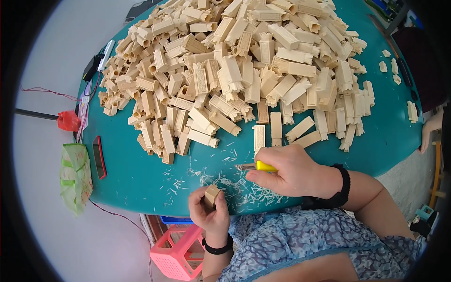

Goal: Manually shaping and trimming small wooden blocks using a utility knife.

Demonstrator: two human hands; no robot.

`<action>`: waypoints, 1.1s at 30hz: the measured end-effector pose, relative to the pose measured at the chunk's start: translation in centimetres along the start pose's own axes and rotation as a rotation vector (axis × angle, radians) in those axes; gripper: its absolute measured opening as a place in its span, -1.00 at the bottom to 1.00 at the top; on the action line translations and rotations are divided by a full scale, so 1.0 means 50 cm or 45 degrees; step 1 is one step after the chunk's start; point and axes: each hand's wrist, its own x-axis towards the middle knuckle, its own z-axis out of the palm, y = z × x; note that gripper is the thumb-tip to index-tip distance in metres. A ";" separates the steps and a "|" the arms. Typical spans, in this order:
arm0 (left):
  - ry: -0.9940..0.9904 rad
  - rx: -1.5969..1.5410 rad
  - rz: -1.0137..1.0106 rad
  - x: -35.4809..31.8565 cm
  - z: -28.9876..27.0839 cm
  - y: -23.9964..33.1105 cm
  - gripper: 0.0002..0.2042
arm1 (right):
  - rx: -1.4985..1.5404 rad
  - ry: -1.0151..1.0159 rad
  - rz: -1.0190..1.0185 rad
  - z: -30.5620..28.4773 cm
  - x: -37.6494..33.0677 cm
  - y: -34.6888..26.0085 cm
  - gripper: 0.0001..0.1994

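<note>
Across the round teal counter [141, 178] spreads a big heap of pale cream carved blocks [235, 70], oblong pieces with notched ends, filling most of the far half and thinning to single pieces near the person. Off the counter's left edge lie a green patterned bag [75, 176] and, on the rim, a slim red phone [98, 157]; a pink slatted plastic basket [176, 254] stands on the floor below. Near the front edge, the right hand [291, 171] has its fingers closed around a yellow-handled knife [256, 166], blade pointing left. The left hand [211, 211], just beside it and lower, grips one small cream block [211, 195] upright between thumb and fingers. Thin white shavings [235, 185] litter the counter between and around both hands.
</note>
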 end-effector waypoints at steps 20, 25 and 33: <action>-0.070 -0.128 0.030 -0.005 -0.013 -0.009 -0.72 | -0.275 0.897 0.339 -0.158 0.047 0.059 -0.77; -0.101 -0.049 0.031 -0.005 -0.011 -0.006 -0.72 | 0.447 0.826 0.022 -0.160 0.020 0.025 -0.76; -0.054 -0.032 0.048 -0.006 -0.006 -0.007 -0.73 | 0.851 0.659 -0.133 -0.148 0.008 0.036 -0.73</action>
